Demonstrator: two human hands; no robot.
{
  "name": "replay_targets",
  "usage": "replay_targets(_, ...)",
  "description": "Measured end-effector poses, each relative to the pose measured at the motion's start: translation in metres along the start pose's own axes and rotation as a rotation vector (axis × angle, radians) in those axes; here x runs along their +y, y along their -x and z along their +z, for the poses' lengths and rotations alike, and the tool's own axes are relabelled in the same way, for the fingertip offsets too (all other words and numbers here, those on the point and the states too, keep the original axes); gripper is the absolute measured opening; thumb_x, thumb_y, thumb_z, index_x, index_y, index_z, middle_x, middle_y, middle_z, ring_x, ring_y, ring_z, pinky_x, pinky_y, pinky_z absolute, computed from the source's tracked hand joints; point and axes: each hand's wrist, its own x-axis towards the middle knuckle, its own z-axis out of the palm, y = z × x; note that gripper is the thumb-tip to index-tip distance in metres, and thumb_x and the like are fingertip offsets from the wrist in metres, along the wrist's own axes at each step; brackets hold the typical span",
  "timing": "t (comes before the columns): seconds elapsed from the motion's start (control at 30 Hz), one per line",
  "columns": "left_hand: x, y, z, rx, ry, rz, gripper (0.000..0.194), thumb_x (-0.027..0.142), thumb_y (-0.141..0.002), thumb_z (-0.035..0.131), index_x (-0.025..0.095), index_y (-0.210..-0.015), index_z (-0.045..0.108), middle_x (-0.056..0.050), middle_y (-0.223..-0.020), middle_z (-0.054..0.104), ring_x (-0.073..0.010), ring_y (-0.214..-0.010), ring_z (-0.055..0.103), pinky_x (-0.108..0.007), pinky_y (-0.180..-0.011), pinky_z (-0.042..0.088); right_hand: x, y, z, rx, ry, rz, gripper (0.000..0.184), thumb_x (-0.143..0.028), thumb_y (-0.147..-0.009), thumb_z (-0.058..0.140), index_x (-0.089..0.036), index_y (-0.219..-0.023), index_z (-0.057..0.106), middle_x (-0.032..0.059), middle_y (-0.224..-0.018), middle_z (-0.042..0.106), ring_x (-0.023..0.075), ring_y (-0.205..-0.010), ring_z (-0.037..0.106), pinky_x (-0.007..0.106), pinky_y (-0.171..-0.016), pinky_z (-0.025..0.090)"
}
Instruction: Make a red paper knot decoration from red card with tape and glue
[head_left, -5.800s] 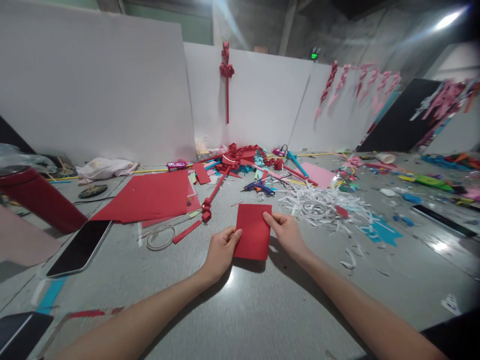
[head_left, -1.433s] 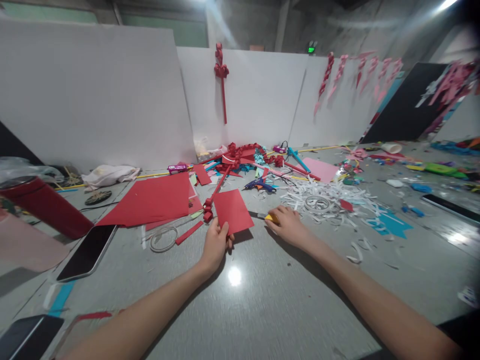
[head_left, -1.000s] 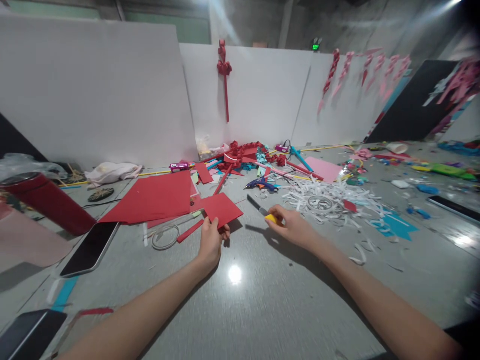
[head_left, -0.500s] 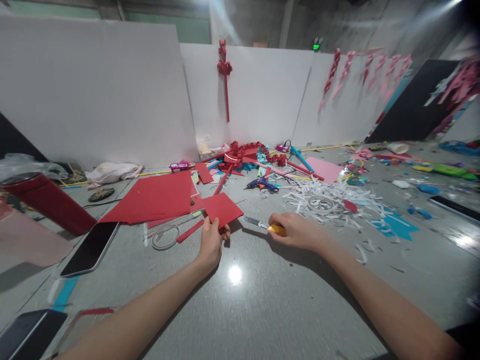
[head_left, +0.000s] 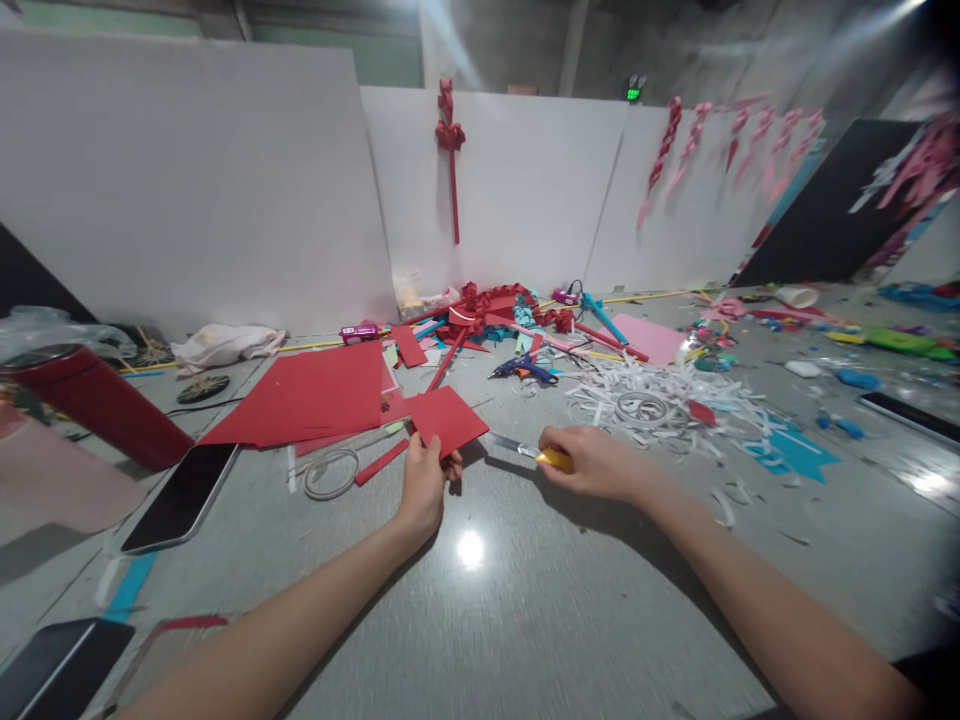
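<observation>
My left hand (head_left: 427,478) pinches the near edge of a square of red paper (head_left: 448,420), thumb on top and fingers beneath, holding it tilted above the table. In my right hand (head_left: 589,460) is a utility knife with a yellow handle (head_left: 555,460). Its bare blade (head_left: 512,444) points left, with the tip close to the paper's right corner; whether they touch I cannot tell. A narrow red strip (head_left: 381,462) lies just left of my left hand. Beyond the held paper, larger red sheets (head_left: 315,392) rest flat, and a dark blue glue gun (head_left: 525,370) lies behind.
Shredded white paper (head_left: 660,400) and a blue paper piece (head_left: 795,452) spread to the right. A roll of tape (head_left: 332,474), a phone (head_left: 180,500) and a red tumbler (head_left: 97,405) are at left. White panels (head_left: 510,190) stand behind, one carrying a red paper chain (head_left: 450,140).
Almost nothing differs. Both hands keep their grip on the paper and the knife, and everything in view shifts only very slightly.
</observation>
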Motion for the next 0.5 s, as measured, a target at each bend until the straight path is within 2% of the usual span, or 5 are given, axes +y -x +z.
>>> replay_targets(0.2,0.001,0.006,0.002,-0.059,-0.074,-0.007,0.027,0.045,-0.094,0.056,0.023,-0.096,0.041,0.005,-0.063,0.061,-0.0107,-0.043,0.052,-0.019,-0.042,0.038,-0.001,0.000,0.000,-0.002,0.049,0.006,0.019,-0.037,-0.093,0.057,-0.022,-0.100,0.065,0.0063,-0.080,0.070,0.0211,-0.072,0.062,0.030,-0.064,0.033)
replay_targets(0.3,0.001,0.009,0.003,-0.113,-0.180,-0.033,0.026,0.045,-0.095,0.054,0.023,-0.101,0.041,0.006,-0.061,0.060,-0.0113,-0.041,0.052,-0.019,-0.041,0.037,-0.005,0.001,-0.001,-0.013,0.084,-0.008,0.025,-0.038,-0.095,0.055,-0.024,-0.112,0.065,0.0070,-0.082,0.071,0.0226,-0.073,0.063,0.030,-0.063,0.031)
replay_targets(0.4,0.002,0.011,0.005,-0.180,-0.348,-0.031,0.027,0.042,-0.096,0.052,0.022,-0.113,0.045,0.006,-0.058,0.058,-0.0123,-0.040,0.051,-0.020,-0.042,0.037,-0.012,0.002,-0.001,-0.045,0.105,-0.032,0.036,-0.038,-0.096,0.055,-0.027,-0.129,0.061,0.0070,-0.082,0.072,0.0231,-0.072,0.064,0.030,-0.062,0.029)
replay_targets(0.5,0.005,0.010,0.004,-0.166,-0.477,0.032,0.044,0.032,-0.092,0.056,0.019,-0.133,0.045,0.003,-0.062,0.061,-0.0148,-0.047,0.056,-0.023,-0.050,0.042,-0.019,0.003,0.002,-0.091,0.118,-0.062,0.037,-0.033,-0.097,0.053,-0.030,-0.134,0.060,0.0075,-0.087,0.075,0.0218,-0.070,0.065,0.030,-0.062,0.028)
